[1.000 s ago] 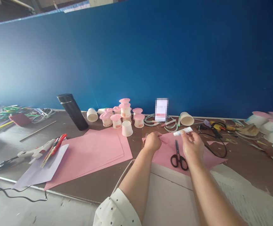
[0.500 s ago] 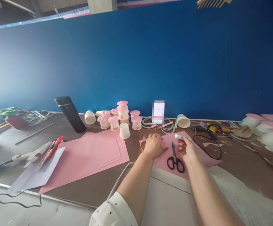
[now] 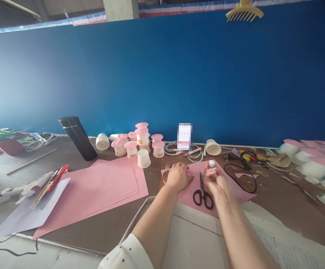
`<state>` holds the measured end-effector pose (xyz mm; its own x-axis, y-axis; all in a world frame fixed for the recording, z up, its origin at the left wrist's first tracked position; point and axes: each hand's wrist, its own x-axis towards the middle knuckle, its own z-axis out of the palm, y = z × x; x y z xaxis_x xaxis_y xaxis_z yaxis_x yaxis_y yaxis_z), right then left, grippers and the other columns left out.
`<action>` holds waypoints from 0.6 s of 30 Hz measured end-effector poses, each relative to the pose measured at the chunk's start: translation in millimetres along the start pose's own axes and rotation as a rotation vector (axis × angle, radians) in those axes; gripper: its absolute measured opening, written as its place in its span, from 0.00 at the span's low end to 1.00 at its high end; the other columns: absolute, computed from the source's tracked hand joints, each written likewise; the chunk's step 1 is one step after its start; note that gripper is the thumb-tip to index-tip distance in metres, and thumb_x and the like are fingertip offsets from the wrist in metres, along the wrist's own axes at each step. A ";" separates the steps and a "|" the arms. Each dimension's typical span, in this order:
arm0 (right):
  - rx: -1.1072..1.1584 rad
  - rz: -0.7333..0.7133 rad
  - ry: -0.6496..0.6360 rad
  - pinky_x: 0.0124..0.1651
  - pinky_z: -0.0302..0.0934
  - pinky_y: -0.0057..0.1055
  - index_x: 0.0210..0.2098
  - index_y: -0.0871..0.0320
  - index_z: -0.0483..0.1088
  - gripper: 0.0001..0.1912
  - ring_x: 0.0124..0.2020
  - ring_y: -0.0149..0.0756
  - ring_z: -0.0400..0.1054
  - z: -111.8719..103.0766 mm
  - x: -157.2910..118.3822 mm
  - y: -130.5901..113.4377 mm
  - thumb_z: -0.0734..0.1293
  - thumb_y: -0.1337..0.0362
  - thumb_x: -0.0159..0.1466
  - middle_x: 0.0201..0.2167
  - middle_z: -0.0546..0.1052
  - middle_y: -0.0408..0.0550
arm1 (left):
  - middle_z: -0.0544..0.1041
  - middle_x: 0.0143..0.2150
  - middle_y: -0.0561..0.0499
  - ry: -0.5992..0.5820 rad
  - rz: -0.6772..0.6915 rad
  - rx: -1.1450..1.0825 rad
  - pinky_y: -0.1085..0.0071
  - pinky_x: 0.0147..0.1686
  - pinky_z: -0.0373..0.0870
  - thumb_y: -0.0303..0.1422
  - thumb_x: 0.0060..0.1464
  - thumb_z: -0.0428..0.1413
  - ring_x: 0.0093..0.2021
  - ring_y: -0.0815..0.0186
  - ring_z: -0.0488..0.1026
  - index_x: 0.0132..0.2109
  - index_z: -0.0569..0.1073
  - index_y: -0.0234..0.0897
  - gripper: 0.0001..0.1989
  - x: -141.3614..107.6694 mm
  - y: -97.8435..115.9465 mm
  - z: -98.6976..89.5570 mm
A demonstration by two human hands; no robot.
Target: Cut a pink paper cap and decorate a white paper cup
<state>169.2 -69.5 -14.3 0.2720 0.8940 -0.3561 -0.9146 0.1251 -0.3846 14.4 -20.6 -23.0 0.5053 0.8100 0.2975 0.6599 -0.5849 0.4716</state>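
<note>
My left hand [image 3: 177, 177] lies on a pink paper sheet [image 3: 190, 194], its fingers bent downward and its thumb apart; what is under the fingertips is hidden. A small clear cap [image 3: 167, 167] lies beside that hand. My right hand [image 3: 217, 181] is palm up, its fingers closed around a white glue stick [image 3: 212, 164] with the round end tipped toward me. Between the hands, black-handled scissors [image 3: 202, 194] rest on the pink sheet, blades pointing away.
Pink-topped paper cups [image 3: 142, 136] stand behind, with a plain cup [image 3: 143, 158] before them. A black bottle [image 3: 78, 138], pink sheets [image 3: 106, 186], a glue gun [image 3: 27, 188] and a red cutter [image 3: 50, 185] are left. A phone [image 3: 184, 136] leans on the blue panel [image 3: 162, 74]; cables [image 3: 249, 179] lie right.
My right hand has turned palm up, swinging the glue stick from sideways to end-on toward me. My left hand stays on the pink paper. The view has shifted slightly.
</note>
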 end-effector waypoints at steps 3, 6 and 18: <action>0.029 0.025 -0.028 0.17 0.61 0.10 0.41 0.60 0.67 0.09 0.16 0.17 0.64 3.1 -2.1 2.2 0.57 0.68 0.66 0.31 0.77 0.44 | 0.73 0.45 0.45 0.162 -0.018 -0.093 0.66 0.49 0.63 0.41 0.52 0.55 0.48 0.59 0.67 0.44 0.73 0.36 0.15 1.7 1.9 -2.0; 0.070 0.041 -0.092 0.19 0.62 0.10 0.45 0.61 0.67 0.12 0.19 0.17 0.67 6.2 -6.2 3.5 0.57 0.65 0.67 0.36 0.78 0.49 | 0.74 0.43 0.47 0.360 -0.110 -0.141 0.68 0.47 0.64 0.35 0.56 0.50 0.46 0.62 0.68 0.41 0.74 0.38 0.10 3.1 -2.6 -14.4; -0.013 -0.028 -0.044 0.18 0.60 0.12 0.40 0.60 0.69 0.08 0.17 0.17 0.63 11.5 -12.6 8.6 0.61 0.64 0.64 0.31 0.78 0.45 | 0.75 0.43 0.45 0.168 -0.563 0.094 0.68 0.39 0.65 0.33 0.54 0.51 0.44 0.58 0.69 0.39 0.77 0.42 0.11 -3.6 -40.0 -65.4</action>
<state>154.5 -74.7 -3.4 0.2843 0.9081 -0.3075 -0.9027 0.1456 -0.4048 -50.2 2.6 11.4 -0.0261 0.9878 0.1537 0.8509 -0.0588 0.5220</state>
